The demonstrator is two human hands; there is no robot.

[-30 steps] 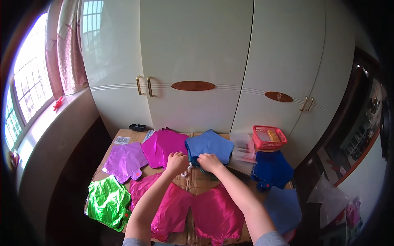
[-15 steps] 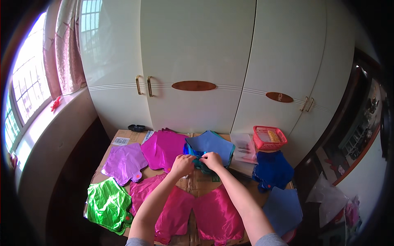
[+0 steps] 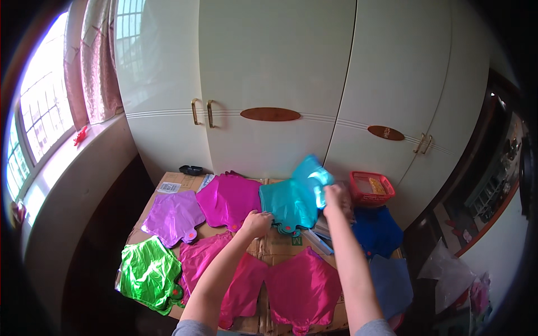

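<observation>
My right hand (image 3: 334,197) is closed on a shiny teal foil balloon (image 3: 309,172), flat and uninflated, lifted at a tilt and partly blurred. Under and left of it lies a stack of flat teal foil balloons (image 3: 283,201), red dots on the tabs at its front edge. At that stack's front left corner is my left hand (image 3: 258,224), fingers curled together; what they pinch, if anything, is hidden. A magenta balloon stack (image 3: 230,199) lies just beyond and left of this hand.
Flat balloons in purple (image 3: 172,215), green (image 3: 148,271), pink (image 3: 302,285) and blue (image 3: 376,231) cover much of the cardboard (image 3: 260,302). A red basket (image 3: 371,190) stands at the back right, a black tray (image 3: 191,169) at the back left. White cabinet doors (image 3: 269,61) rise behind.
My hands have parted. The right one has moved right and up, bringing a teal balloon off the stack; its grey-blue underside no longer shows. My left hand has shifted slightly right.
</observation>
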